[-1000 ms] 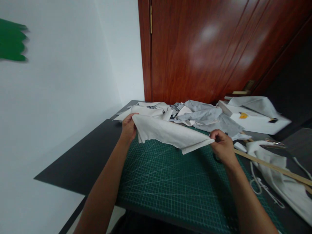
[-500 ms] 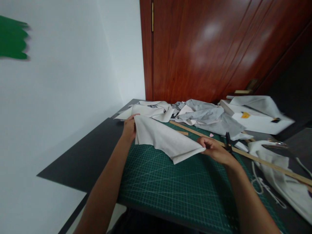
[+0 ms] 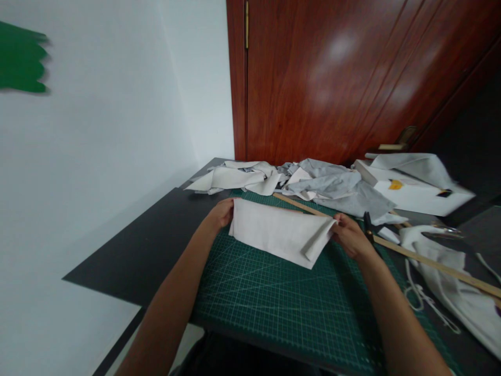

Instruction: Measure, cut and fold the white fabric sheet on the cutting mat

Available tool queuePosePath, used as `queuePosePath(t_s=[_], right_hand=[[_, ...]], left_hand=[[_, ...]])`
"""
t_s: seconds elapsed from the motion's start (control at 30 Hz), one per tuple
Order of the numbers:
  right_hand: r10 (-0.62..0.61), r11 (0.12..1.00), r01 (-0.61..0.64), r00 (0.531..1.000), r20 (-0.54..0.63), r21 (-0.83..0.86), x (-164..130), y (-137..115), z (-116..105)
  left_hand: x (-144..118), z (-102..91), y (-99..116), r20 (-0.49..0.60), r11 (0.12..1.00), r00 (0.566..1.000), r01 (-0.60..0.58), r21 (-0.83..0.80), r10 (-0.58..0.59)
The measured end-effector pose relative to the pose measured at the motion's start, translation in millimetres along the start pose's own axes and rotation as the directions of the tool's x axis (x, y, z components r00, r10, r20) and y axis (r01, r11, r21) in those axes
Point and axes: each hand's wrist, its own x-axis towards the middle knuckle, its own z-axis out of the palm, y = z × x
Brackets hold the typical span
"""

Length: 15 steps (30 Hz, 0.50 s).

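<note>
White wall fills the left of the view, and a reddish-brown wooden door [image 3: 352, 78] stands behind the far edge of a dark tabletop [image 3: 148, 245]. Most of the tabletop's near middle is covered by a green cutting mat [image 3: 274, 303] printed with a pale grid. Along the far edge lies a heap of white and grey fabric scraps [image 3: 297, 183], and toward the far right corner sits a flat white box [image 3: 415, 190] with a grey cloth draped over it. At the right edge a white garment with a drawstring [image 3: 450, 292] lies crumpled. A long wooden ruler [image 3: 410, 256] runs slantwise from the far side of the mat out toward the right edge, passing over that garment. A small dark tool [image 3: 368, 225] stands just beside the ruler, too blurred to identify.

On the far half of the mat, a folded piece of white fabric [image 3: 277, 232] is stretched between both hands. The left hand [image 3: 221, 215] is closed on the fabric's left end, fingers pinched around the edge. The right hand [image 3: 348, 235] grips the right end, fingers curled tight on the folded corner, where the layers splay open slightly.
</note>
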Motion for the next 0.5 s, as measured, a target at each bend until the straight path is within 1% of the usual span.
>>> queuePosePath(t_s=[0.1,0.2,0.27,0.37,0.5], right_hand=[[0.032,0.997,-0.031,0.999,0.010,-0.063,8.2,17.7,-1.1],[0.034,0.995,-0.030,0.999,0.040,-0.098,11.2,24.5,-1.0],[0.028,0.993,-0.020,0.997,0.067,-0.119,11.1,24.0,-1.4],[0.021,0.991,-0.005,0.993,0.113,-0.133,9.7,20.8,-3.3],[0.030,0.993,-0.012,0.988,0.150,-0.118,7.5,17.4,-7.8]], left_hand=[[2.0,3.0,-13.0,-0.035,0.991,0.996,0.090,0.096,-0.087],[3.0,0.1,-18.3,-0.097,0.978,0.992,0.101,0.185,-0.084],[3.4,-2.4,-18.4,-0.124,0.966,0.991,0.071,0.247,-0.042],[4.0,-3.5,-18.7,-0.142,0.937,0.988,-0.001,0.349,0.054],[5.5,-0.7,-25.6,-0.166,0.896,0.967,-0.106,0.432,0.195]])
